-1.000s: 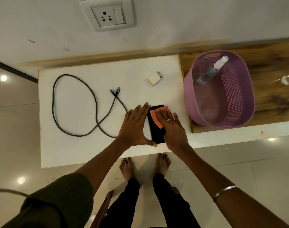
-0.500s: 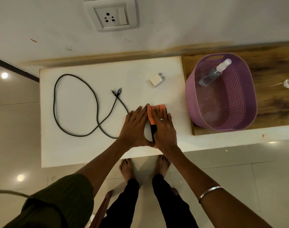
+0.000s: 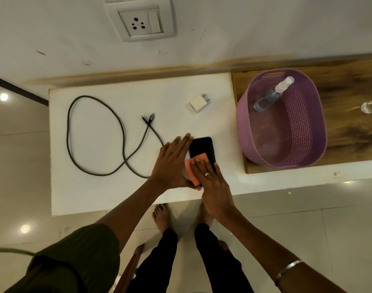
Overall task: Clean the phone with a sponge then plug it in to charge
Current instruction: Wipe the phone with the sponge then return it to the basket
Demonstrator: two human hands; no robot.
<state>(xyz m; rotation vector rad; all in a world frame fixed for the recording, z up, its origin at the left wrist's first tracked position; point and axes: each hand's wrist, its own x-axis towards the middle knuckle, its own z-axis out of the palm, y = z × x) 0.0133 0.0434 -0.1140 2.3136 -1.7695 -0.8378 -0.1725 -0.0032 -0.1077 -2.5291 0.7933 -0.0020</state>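
A black phone (image 3: 203,146) lies flat on the white table (image 3: 96,193) near its front edge. My right hand (image 3: 212,182) presses an orange sponge (image 3: 192,169) onto the phone's near half. My left hand (image 3: 172,166) lies flat against the phone's left side, thumb at its near end, steadying it. A dark charging cable (image 3: 96,132) lies looped on the table's left, both its plugs (image 3: 149,119) free. A white charger adapter (image 3: 199,103) sits behind the phone. A wall socket (image 3: 141,23) is above the table.
A purple plastic basket (image 3: 308,149) stands on a wooden board (image 3: 354,127) at the right, with a clear spray bottle (image 3: 272,94) leaning inside it. A small glass object (image 3: 369,106) lies at the far right edge. My bare feet stand on tiled floor below.
The right hand has slid the sponge from the phone's far end toward its near end, uncovering the top of the screen. The left hand stays against the phone.
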